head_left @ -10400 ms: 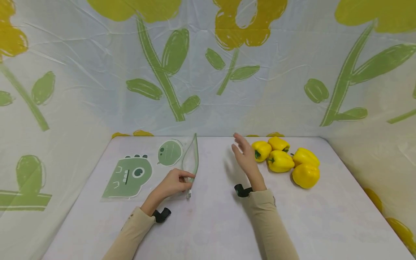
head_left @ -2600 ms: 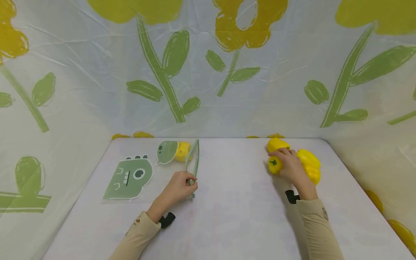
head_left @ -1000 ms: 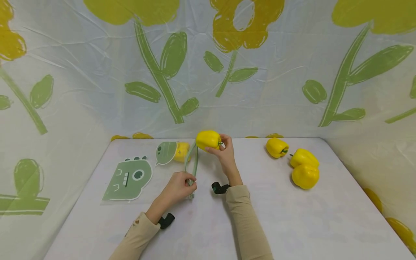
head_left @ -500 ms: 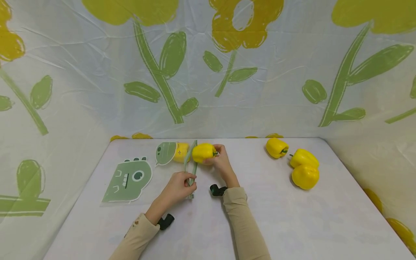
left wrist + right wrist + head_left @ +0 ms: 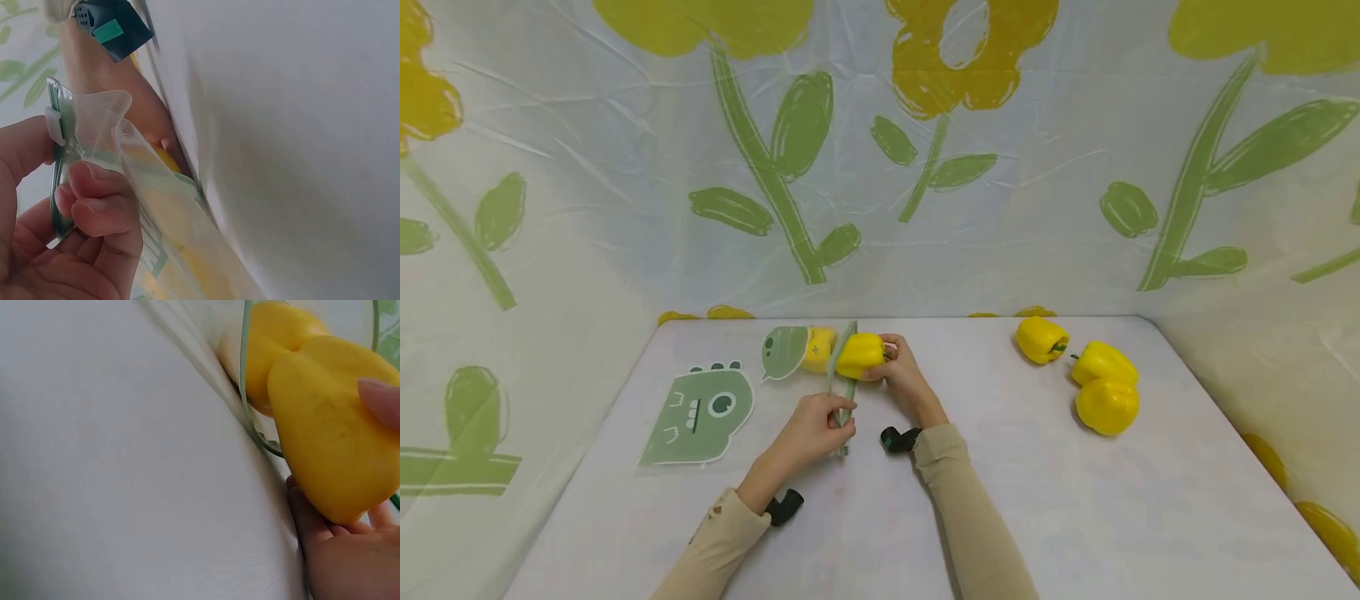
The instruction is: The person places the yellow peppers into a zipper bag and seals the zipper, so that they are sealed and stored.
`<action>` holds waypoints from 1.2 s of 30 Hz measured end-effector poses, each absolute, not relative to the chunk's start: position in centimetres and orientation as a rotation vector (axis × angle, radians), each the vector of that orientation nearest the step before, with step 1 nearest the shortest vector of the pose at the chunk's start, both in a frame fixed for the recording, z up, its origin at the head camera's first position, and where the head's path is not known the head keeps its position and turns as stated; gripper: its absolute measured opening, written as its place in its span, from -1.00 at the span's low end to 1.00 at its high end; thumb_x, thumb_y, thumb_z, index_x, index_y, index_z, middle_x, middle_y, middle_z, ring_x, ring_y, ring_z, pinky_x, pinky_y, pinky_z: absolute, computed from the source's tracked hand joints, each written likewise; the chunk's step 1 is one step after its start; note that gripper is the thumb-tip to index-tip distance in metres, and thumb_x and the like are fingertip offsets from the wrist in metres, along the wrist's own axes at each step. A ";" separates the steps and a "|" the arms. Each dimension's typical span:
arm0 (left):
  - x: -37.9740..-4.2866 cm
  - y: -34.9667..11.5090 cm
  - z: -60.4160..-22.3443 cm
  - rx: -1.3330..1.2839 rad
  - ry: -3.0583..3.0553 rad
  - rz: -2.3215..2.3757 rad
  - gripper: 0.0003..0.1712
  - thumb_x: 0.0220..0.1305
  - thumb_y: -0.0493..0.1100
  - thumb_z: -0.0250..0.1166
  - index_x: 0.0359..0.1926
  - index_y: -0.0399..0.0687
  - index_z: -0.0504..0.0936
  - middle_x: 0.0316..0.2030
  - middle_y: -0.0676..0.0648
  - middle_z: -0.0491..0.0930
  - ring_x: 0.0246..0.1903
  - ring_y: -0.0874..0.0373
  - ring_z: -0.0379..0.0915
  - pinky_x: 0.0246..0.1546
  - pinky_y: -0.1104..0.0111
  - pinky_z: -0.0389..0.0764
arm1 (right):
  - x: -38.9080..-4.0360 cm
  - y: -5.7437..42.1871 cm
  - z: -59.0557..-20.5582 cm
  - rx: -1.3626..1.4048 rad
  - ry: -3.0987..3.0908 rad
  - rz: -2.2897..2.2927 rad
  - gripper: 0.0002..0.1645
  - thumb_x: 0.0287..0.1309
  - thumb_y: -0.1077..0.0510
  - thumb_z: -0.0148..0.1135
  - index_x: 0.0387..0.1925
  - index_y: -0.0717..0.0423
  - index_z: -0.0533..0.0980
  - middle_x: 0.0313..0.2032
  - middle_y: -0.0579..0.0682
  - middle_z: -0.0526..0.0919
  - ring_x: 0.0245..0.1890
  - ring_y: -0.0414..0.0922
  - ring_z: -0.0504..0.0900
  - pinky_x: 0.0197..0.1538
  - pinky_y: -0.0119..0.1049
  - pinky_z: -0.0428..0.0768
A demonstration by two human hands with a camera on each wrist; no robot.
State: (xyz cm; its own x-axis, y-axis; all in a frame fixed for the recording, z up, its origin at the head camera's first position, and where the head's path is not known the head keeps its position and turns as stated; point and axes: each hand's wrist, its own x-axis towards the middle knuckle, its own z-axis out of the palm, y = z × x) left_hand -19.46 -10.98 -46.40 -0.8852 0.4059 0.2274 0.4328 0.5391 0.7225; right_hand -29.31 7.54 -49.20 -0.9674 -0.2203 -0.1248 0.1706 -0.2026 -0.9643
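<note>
A clear zip bag (image 5: 700, 417) with a green monster print lies flat on the left of the table, mouth facing right. My left hand (image 5: 808, 429) pinches the near end of its green zip edge; the left wrist view shows a white slider (image 5: 55, 126) by the fingers. One yellow bell pepper (image 5: 817, 350) sits inside, seen through the plastic. My right hand (image 5: 906, 379) grips a second yellow bell pepper (image 5: 861, 356) by its stem end. In the right wrist view this pepper (image 5: 334, 425) is partly within the parted mouth, against or very close to the pepper inside.
Three more yellow bell peppers stand at the right: one near the back edge (image 5: 1041, 340), and two touching each other, a rear one (image 5: 1103, 364) and a front one (image 5: 1107, 407). A flower-printed cloth (image 5: 880, 267) rises behind the table.
Ten seconds ago all the peppers stood at the right. One went into the bag; my right hand then took another, carried it left, lowered it and moved it into the mouth. My left hand kept its pinch.
</note>
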 end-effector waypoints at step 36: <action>-19.4 -10.9 -46.1 -0.792 -2.703 -1.235 -0.74 0.06 -0.36 0.31 -0.18 -0.37 0.73 -0.59 0.10 0.47 -0.64 0.37 0.28 -0.59 0.45 0.42 | -30.2 5.4 -49.3 -0.497 2.427 -1.728 -0.19 -0.03 0.19 0.52 0.28 0.11 0.38 0.08 0.14 0.50 0.07 0.08 0.46 0.16 -0.10 0.44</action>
State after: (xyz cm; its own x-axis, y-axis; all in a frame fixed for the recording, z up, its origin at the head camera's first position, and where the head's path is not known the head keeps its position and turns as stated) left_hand -19.40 -10.92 -46.06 -0.8652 0.4257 0.2648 0.4788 0.5452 0.6881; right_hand -30.17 5.44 -49.32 -0.9387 -0.3325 0.0906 -0.1945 0.2939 -0.9358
